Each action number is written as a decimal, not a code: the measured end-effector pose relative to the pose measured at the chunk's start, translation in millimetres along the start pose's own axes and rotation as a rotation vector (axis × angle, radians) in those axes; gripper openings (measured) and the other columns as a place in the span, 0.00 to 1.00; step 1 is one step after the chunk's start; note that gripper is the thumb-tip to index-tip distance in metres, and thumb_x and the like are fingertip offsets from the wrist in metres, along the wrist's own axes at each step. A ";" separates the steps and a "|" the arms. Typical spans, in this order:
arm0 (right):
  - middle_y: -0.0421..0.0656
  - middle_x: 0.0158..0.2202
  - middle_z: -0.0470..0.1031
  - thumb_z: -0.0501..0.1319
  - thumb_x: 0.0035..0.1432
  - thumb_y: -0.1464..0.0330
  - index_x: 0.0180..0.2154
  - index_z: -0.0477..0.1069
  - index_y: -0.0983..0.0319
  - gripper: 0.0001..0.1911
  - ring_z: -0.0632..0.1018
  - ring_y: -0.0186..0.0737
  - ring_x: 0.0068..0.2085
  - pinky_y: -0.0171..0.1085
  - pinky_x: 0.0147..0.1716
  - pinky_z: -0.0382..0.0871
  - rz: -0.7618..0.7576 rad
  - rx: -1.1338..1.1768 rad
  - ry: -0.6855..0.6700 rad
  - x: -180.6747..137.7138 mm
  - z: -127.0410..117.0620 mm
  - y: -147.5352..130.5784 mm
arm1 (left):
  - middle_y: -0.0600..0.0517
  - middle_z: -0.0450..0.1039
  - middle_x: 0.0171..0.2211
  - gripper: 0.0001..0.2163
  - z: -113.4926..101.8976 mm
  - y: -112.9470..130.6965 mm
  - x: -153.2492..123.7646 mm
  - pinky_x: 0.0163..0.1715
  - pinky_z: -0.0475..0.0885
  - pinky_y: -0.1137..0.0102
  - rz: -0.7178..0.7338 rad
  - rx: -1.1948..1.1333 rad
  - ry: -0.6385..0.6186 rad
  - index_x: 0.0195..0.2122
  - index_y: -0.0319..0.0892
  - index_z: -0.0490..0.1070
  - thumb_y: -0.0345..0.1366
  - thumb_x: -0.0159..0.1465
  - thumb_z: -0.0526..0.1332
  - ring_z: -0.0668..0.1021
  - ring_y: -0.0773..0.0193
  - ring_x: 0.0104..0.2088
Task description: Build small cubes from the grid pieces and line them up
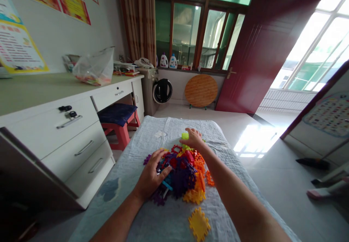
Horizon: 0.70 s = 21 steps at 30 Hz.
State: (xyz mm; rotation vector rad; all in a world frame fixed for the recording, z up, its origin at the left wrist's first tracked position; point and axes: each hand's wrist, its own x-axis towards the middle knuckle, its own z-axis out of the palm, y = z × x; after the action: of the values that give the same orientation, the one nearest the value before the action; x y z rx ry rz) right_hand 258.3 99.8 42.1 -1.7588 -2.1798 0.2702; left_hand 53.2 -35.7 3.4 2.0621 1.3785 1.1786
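A heap of flat plastic interlocking tiles (185, 173) in purple, orange, red, yellow and blue lies on a pale grey cloth-covered table (131, 183). My left hand (153, 174) rests on the heap's left side, fingers spread over purple and blue pieces. My right hand (193, 138) reaches to the far side of the heap, its fingers curled on a lime-green tile (185, 135). One yellow tile (199, 224) lies apart, close to me.
A white desk with drawers (68, 133) stands to the left, a clear plastic bag (94, 67) on top and a red stool (120, 120) beneath. Behind are a washing machine (160, 89), a round wooden tabletop (201, 90) and an open dark red door (261, 52).
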 end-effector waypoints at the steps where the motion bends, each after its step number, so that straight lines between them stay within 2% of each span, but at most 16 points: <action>1: 0.56 0.54 0.65 0.66 0.42 0.49 0.58 0.59 0.61 0.44 0.65 0.61 0.55 0.55 0.52 0.54 0.055 -0.066 -0.013 7.3 5.5 5.1 | 0.45 0.62 0.58 0.21 -0.3 0.8 -0.1 0.60 0.58 0.55 -0.001 0.006 0.005 0.55 0.45 0.63 0.42 0.61 0.58 0.63 0.53 0.60; 3: 0.58 0.55 0.64 0.67 0.36 0.44 0.61 0.52 0.60 0.55 0.63 0.65 0.56 0.57 0.52 0.52 0.116 -0.148 -0.066 17.2 15.5 12.1 | 0.45 0.62 0.58 0.20 -0.7 1.9 -0.5 0.59 0.59 0.56 -0.010 0.014 0.002 0.54 0.45 0.65 0.43 0.61 0.58 0.64 0.53 0.59; 6: 0.58 0.53 0.66 0.66 0.32 0.42 0.62 0.51 0.58 0.58 0.65 0.66 0.55 0.57 0.51 0.54 0.125 -0.193 -0.158 23.9 25.3 16.0 | 0.45 0.61 0.58 0.19 -1.0 2.5 -1.4 0.59 0.59 0.55 -0.023 0.022 -0.013 0.53 0.45 0.66 0.43 0.62 0.57 0.64 0.53 0.59; 10: 0.53 0.51 0.69 0.66 0.35 0.46 0.57 0.58 0.55 0.47 0.68 0.62 0.52 0.53 0.46 0.61 0.090 -0.221 -0.196 26.8 27.6 17.0 | 0.44 0.61 0.58 0.19 -1.7 2.6 -2.2 0.59 0.58 0.54 -0.030 0.017 -0.028 0.53 0.45 0.65 0.43 0.62 0.57 0.64 0.52 0.60; 16: 0.51 0.47 0.70 0.65 0.38 0.53 0.49 0.66 0.58 0.35 0.71 0.56 0.47 0.48 0.42 0.64 0.050 -0.221 -0.149 25.0 26.0 17.2 | 0.44 0.63 0.56 0.18 -2.8 3.7 -1.2 0.59 0.59 0.53 -0.025 0.009 -0.024 0.51 0.45 0.67 0.43 0.62 0.57 0.65 0.52 0.58; 19: 0.50 0.51 0.68 0.66 0.37 0.55 0.49 0.67 0.58 0.34 0.71 0.55 0.48 0.46 0.42 0.64 0.013 -0.217 -0.168 26.0 25.5 13.4 | 0.44 0.65 0.55 0.17 -3.3 4.5 -0.5 0.58 0.61 0.54 -0.022 0.007 -0.011 0.51 0.45 0.67 0.43 0.61 0.57 0.66 0.52 0.57; 21: 0.49 0.50 0.69 0.67 0.36 0.56 0.50 0.65 0.56 0.36 0.71 0.55 0.48 0.47 0.43 0.64 0.005 -0.219 -0.207 28.2 25.2 10.0 | 0.45 0.65 0.54 0.17 -3.6 5.3 -0.1 0.58 0.61 0.54 -0.016 0.006 -0.005 0.50 0.45 0.68 0.43 0.61 0.57 0.67 0.52 0.57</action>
State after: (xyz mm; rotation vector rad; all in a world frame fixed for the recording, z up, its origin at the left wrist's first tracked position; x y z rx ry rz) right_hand 252.9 130.9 19.0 -1.9291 -2.4312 0.2310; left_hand 53.2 -38.5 9.2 2.0529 1.3954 1.1639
